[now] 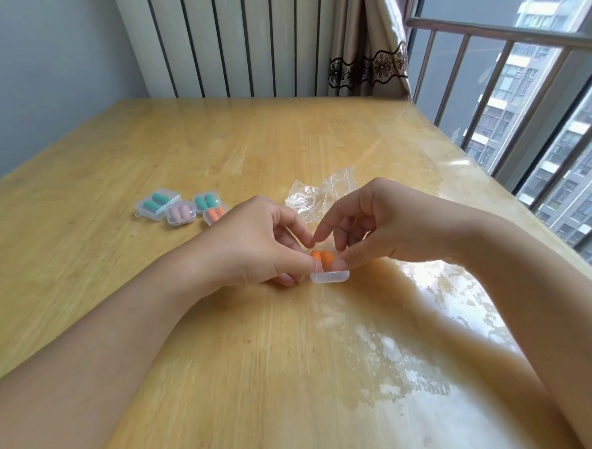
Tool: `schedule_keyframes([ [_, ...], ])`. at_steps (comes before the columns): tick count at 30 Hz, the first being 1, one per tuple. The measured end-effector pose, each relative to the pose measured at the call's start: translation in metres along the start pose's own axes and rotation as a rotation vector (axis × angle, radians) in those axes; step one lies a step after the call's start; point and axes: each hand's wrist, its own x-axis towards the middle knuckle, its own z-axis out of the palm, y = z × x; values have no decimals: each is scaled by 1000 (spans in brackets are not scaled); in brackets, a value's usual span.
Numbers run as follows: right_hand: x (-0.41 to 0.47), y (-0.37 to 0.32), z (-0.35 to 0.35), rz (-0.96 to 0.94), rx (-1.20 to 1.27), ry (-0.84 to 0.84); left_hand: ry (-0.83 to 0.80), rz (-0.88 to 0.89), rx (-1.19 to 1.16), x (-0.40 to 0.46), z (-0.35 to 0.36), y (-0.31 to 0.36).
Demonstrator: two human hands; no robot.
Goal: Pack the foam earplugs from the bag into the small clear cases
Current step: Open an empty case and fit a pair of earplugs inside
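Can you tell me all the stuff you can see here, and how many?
table: one, light wood, under everything
filled cases: four, clear; two hold green plugs, one pink, one orange; far left of the hands
open case: one, clear, between the hands
orange plugs: two, in the open case
bag: one, clear plastic, looks empty, behind the hands
radiator: one, white, by the far wall
curtain: one, beige with dark lace band, right of radiator
railing: one, brown, at the window
left hand: at the open case
right hand: at the open case

Wooden table, four filled clear cases, empty plastic bag
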Motion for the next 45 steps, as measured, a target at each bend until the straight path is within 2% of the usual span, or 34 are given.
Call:
schedule_keyframes([
  [5,-8,-5,-9,-34,67,-18,-34,-14,-22,0,-3,1],
  [8,-12,-12,-5,-36,-15,-106,-45,-21,-38,-1,-4,1],
  [11,-10,-14,2,-12,-99,-100,-54,-7,-21,-1,-4,1],
  [15,-11,-15,2,-1,-46,-113,-41,-7,-20,1,-1,-1],
  [22,-7,-6,0,10,138,-16,-44,-36,-107,3,-2,-4],
  [30,4,4,8,4,65,55,-23,-123,-212,5,-4,1],
  [33,5,4,10,-10,24,59,-48,-68,-154,2,-1,1],
  [37,5,3,10,-10,20,66,6,9,-39,2,9,-3],
  [45,4,3,9,59,119,11,25,26,-50,5,10,-6],
])
